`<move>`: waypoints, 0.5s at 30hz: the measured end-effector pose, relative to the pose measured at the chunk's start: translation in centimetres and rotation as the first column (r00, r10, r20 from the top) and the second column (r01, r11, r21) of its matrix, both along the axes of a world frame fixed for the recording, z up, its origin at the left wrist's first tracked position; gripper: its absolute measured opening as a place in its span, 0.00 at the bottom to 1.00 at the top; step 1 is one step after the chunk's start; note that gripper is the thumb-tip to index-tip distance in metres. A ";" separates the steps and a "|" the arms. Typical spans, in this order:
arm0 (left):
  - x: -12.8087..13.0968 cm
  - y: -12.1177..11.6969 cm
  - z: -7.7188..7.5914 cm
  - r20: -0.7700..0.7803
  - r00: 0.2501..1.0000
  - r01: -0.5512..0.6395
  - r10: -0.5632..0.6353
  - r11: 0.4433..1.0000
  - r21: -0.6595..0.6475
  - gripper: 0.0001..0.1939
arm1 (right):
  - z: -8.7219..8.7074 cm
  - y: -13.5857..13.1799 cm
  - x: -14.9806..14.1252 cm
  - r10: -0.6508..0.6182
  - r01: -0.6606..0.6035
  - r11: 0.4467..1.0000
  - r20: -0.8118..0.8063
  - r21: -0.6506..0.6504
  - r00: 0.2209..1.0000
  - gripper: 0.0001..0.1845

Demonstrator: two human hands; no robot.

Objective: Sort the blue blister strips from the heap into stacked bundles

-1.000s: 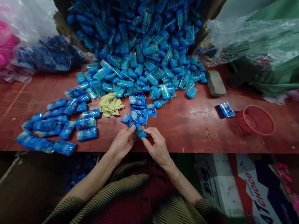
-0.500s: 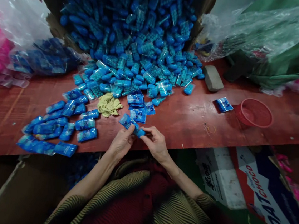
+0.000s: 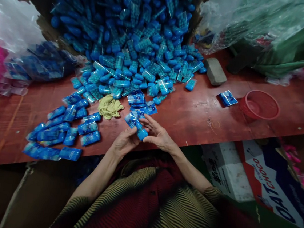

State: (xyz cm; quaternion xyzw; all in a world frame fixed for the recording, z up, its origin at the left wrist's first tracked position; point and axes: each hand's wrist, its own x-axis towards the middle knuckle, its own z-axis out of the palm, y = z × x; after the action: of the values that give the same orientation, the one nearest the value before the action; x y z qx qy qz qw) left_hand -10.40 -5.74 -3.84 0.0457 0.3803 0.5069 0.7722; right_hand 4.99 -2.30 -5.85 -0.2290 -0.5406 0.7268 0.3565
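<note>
My left hand (image 3: 125,140) pinches a small blue-capped bottle (image 3: 142,134) with a printed blue wrapper (image 3: 132,120) at its far end, above the table's front edge. Beside the cap, my right hand (image 3: 162,136) has its fingers stretched and apart; whether its thumb touches the cap I cannot tell. Just beyond the hands lie several flat printed wrappers (image 3: 151,108). Left of them sits a crumpled yellow cloth (image 3: 110,107). Several wrapped bottles (image 3: 53,132) lie in a loose group on the left. Behind is a large heap of bare blue bottles (image 3: 136,61).
The heap spills from a torn cardboard box (image 3: 44,30) onto the red table (image 3: 192,122). Toward the right are a grey block (image 3: 215,72), a blue packet stack (image 3: 227,98) and a red basket (image 3: 261,105). Plastic bags (image 3: 45,58) flank the box. Printed cartons (image 3: 265,178) lie below the table.
My right hand's fingers have gone from pinching the bottle's end to spread apart. The left hand keeps its hold. The whole view has shifted and tilted slightly.
</note>
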 end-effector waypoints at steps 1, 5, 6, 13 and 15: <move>0.2 0.1 0.2 -0.016 0.999 -0.031 0.031 0.999 -0.013 0.07 | 0.0 -0.2 -0.1 -0.049 0.048 0.999 0.022 0.021 0.999 0.40; 1.2 0.1 1.1 -0.091 0.991 -0.101 0.100 0.995 -0.013 0.07 | -0.1 -1.0 -0.1 -0.238 0.233 0.971 0.159 0.048 0.958 0.28; 1.5 0.0 1.2 -0.112 0.988 -0.112 0.110 0.994 -0.007 0.09 | 0.0 -1.1 -0.1 -0.257 0.253 0.966 0.190 0.047 0.948 0.26; 2.2 -0.1 1.3 -0.407 0.896 -0.169 0.177 0.984 0.055 0.17 | -0.1 -1.3 0.0 -0.369 0.339 0.928 0.257 0.155 0.893 0.17; 2.0 0.0 1.2 -0.423 0.892 -0.149 0.158 0.987 0.055 0.18 | -0.4 -1.1 0.0 -0.326 0.306 0.945 0.247 0.118 0.912 0.18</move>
State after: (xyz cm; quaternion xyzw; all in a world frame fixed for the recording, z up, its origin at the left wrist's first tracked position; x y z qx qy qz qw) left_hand -8.36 -5.73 -2.60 0.1329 0.5368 0.5480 0.6275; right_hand 4.97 -3.39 -6.23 -0.3940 -0.5666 0.6012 0.4028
